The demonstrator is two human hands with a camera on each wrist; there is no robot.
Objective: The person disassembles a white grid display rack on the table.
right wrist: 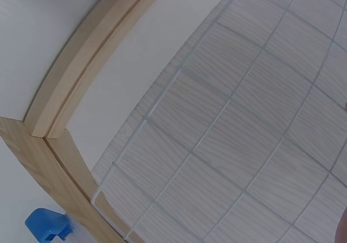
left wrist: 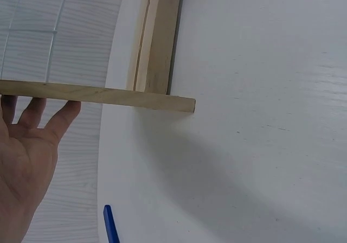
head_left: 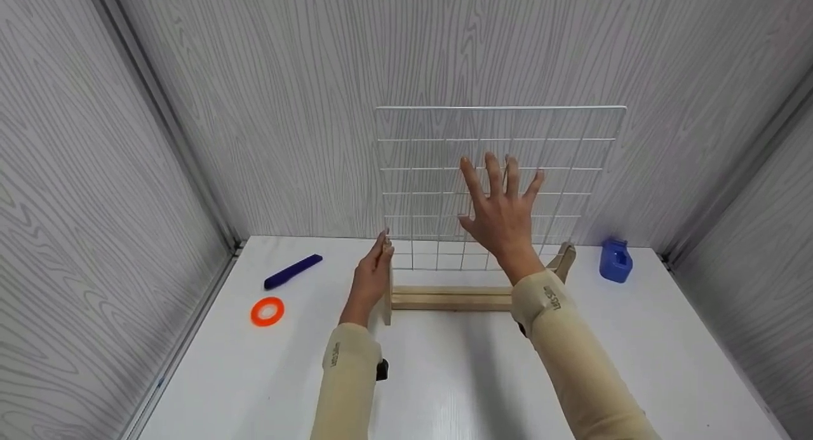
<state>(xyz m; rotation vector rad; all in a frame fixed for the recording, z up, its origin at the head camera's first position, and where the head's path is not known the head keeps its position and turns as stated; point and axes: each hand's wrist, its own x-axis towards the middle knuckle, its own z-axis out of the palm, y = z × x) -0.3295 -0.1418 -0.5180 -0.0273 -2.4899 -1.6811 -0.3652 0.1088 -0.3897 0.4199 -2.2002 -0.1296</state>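
Note:
A white wire grid panel (head_left: pixel 427 193) stands upright in a light wooden stand, made of a grooved crossbar (head_left: pixel 444 298) and two side pieces. My left hand (head_left: pixel 369 278) holds the upper part of the left side piece (left wrist: pixel 135 97). In the left wrist view, its fingers (left wrist: pixel 60 118) bear against the outer face of that wood. My right hand (head_left: pixel 502 221) is spread wide, palm toward the grid, and overlaps its middle in the head view. Whether the palm touches the wires, I cannot tell. The right side piece (right wrist: pixel 59 175) meets the grid's lower corner.
Left of the stand, a dark blue slim tool (head_left: pixel 293 272) and an orange ring (head_left: pixel 267 311) lie on the white table (head_left: pixel 432 389). A blue tape-dispenser-shaped object (head_left: pixel 615 261) sits at the right. Wood-grain-patterned panels (head_left: pixel 305 110) enclose the back and sides.

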